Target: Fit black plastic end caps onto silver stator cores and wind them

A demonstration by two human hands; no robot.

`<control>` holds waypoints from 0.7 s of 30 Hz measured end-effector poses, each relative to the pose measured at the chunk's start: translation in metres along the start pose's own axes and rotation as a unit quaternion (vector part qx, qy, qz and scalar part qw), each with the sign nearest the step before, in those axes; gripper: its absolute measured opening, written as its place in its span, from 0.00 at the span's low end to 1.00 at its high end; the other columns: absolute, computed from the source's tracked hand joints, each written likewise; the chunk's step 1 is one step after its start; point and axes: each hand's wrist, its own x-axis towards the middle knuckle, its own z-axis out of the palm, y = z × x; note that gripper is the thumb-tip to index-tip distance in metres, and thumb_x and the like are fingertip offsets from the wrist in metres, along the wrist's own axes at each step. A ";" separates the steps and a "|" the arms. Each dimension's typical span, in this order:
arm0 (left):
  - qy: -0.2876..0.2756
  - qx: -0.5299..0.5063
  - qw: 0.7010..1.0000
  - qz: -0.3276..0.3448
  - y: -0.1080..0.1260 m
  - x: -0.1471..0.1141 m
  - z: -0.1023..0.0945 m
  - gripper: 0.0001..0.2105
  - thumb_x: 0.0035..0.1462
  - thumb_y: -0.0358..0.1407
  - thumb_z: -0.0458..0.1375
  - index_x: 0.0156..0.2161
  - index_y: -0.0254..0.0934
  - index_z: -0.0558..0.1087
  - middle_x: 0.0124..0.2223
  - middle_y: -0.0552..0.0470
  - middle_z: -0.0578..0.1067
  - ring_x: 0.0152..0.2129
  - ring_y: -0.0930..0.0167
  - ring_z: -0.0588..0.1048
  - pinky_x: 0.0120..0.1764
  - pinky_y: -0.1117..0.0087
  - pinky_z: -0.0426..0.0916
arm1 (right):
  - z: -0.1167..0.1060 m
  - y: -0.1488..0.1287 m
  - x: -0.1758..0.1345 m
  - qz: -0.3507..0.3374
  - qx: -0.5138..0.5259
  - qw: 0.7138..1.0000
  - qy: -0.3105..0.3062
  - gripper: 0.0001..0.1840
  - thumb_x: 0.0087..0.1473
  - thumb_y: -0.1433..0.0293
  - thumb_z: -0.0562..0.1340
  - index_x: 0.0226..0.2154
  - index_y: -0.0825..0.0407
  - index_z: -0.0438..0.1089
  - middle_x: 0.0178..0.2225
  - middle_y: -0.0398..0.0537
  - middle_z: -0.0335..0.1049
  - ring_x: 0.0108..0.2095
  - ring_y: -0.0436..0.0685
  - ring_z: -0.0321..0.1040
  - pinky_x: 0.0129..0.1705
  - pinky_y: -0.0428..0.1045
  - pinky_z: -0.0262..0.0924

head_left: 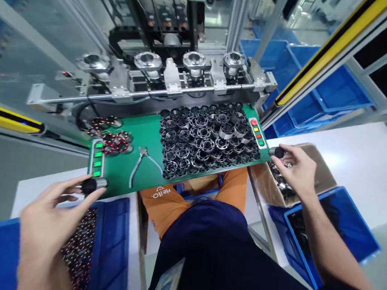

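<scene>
Head view, and an aluminium-framed machine [231, 27] fills the far side, its metal rail [157, 93] backed by four round fixtures [148, 61]; blue crates [345, 92] stand behind on the right; across the front runs the green worktop [144, 130], black-and-silver rings [207, 141] heaped over its middle and right, wire-wound stators [116, 142] bunched at its left end; past the right end, a cardboard box [324, 166] of metal parts sits beside a blue bin [358, 220]; now the hands, well apart; here's the left hand [52, 216], thumb and fingers narrowed in a pinch; over there the right hand [299, 169], pinching too, near the box; a pair of pliers [140, 163] lies between stators and rings, handles splayed; and the smallest pieces, the left cylinder [94, 184] at the left fingertips, just below the left button panel [98, 155], silver end inward; the right cylinder [277, 152] at the right fingertips, by the worktop's right corner, below the right button panel [257, 133]; whether either touches the worktop, I can't tell.
</scene>
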 end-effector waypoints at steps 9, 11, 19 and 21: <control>0.009 -0.045 0.996 -0.081 -0.010 -0.010 0.047 0.27 0.44 0.60 0.75 0.45 0.47 0.90 0.37 0.51 0.87 0.36 0.55 0.85 0.47 0.52 0.81 | 0.032 0.052 -0.002 0.058 -0.003 0.998 -0.004 0.33 0.59 0.45 0.79 0.55 0.50 0.87 0.36 0.52 0.86 0.30 0.64 0.82 0.41 0.62 0.84; 0.017 -0.050 0.995 -0.085 -0.014 -0.013 0.049 0.28 0.47 0.61 0.75 0.48 0.47 0.90 0.40 0.50 0.89 0.38 0.54 0.87 0.49 0.49 0.83 | 0.032 0.054 -0.003 0.062 -0.001 0.998 0.002 0.34 0.58 0.45 0.79 0.56 0.51 0.87 0.37 0.53 0.87 0.31 0.64 0.81 0.42 0.63 0.84; 0.002 -0.130 0.988 -0.086 -0.013 -0.014 0.039 0.30 0.49 0.58 0.77 0.58 0.60 0.84 0.54 0.54 0.91 0.55 0.46 0.93 0.63 0.40 0.88 | 0.032 0.051 0.001 0.065 -0.010 0.998 0.014 0.31 0.58 0.43 0.79 0.51 0.46 0.80 0.43 0.56 0.90 0.41 0.67 0.87 0.51 0.65 0.88; 0.005 -0.131 0.988 -0.075 -0.010 -0.013 0.031 0.32 0.53 0.58 0.76 0.64 0.71 0.85 0.64 0.61 0.90 0.64 0.46 0.90 0.67 0.40 0.86 | 0.026 0.046 0.004 0.058 -0.012 0.998 0.019 0.31 0.60 0.44 0.78 0.55 0.46 0.82 0.46 0.55 0.91 0.44 0.67 0.88 0.55 0.66 0.89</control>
